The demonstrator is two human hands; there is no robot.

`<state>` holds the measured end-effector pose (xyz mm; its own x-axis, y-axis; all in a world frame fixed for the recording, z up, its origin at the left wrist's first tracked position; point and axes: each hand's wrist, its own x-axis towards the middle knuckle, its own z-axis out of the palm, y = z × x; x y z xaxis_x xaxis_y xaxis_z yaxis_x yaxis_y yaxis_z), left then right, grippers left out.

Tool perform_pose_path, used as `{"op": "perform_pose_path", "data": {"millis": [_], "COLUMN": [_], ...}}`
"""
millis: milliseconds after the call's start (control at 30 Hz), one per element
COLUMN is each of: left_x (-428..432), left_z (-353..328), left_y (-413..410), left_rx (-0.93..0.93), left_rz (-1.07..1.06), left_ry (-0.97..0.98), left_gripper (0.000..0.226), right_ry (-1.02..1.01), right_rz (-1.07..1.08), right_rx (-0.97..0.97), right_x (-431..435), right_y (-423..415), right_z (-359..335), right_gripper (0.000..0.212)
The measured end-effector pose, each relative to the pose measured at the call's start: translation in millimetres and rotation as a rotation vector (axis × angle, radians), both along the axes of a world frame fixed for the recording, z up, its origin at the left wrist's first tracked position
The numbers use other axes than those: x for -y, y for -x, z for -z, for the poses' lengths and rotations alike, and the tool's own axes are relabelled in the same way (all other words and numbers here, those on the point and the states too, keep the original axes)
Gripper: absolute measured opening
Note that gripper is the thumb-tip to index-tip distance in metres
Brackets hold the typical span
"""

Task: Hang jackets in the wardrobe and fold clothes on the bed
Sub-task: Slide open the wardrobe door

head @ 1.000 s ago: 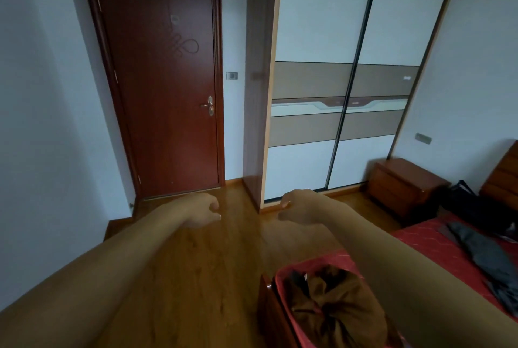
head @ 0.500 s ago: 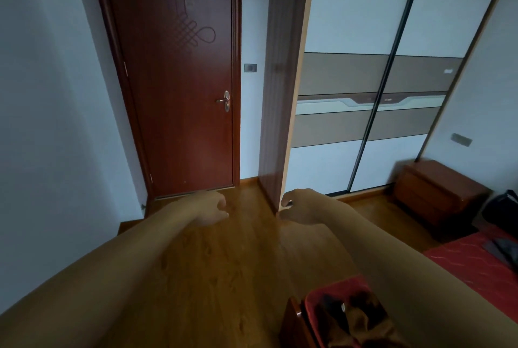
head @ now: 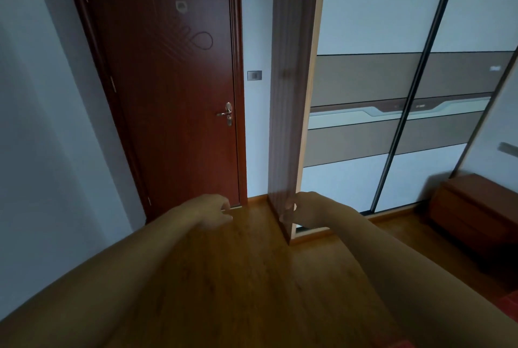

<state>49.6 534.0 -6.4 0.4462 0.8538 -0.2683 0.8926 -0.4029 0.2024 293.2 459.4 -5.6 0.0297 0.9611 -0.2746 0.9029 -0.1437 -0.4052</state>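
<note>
Though flat and smooth, wardrobe beside grainy wooden floor.

Both forearms outstretched; left hand and right hand loosely curled, empty.

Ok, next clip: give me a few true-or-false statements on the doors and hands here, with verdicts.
1. The dark red-brown wooden room door is closed. True.
2. The left hand holds a jacket. False: it holds nothing, fingers loosely curled.
3. The wardrobe's white-and-brown sliding doors stand open. False: both are shut.
4. A small grey wall switch sits between that door and the wardrobe. True.
5. The right hand grips the metal door handle. False: it holds nothing, away from the handle.
</note>
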Motion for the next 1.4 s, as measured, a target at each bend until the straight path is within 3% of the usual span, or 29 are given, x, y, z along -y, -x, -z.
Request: {"op": "perform_pose_path", "data": {"millis": [167, 300, 533, 900, 1400], "left_x": [-70.7, -127.7, -232.1, -418.4, -444.2], "left_z": [-2.7, -0.1, 14.9, 46.5, 72.4], "left_y": [-55.2, -98.6, -195.2, -357.2, -583.2], "left_rx": [0.007, 0.013, 0.006, -0.010, -0.086], "left_rz": [0.013, 0.059, 0.240, 0.466, 0.850], "left_ry": [0.026, 0.032, 0.035, 0.091, 0.147], "left_gripper": [0.039, 0.039, 0.042, 0.050, 0.049], "right_ry": [0.002, 0.033, 0.019, 0.068, 0.195], "right_rz": [-0.002, 0.005, 0.198, 0.562, 0.951], "right_rx": [0.015, 0.038, 0.101, 0.111, 0.056], "right_x": [-66.3, -101.6, -176.7, -292.0, -276.1], "right_y": [-49.3, -85.9, -164.9, -277.0, -428.1], "right_z": [-2.5, -7.0, 16.2, 36.2, 61.8], "right_gripper": [0.032, 0.037, 0.051, 0.049, 0.047]}}
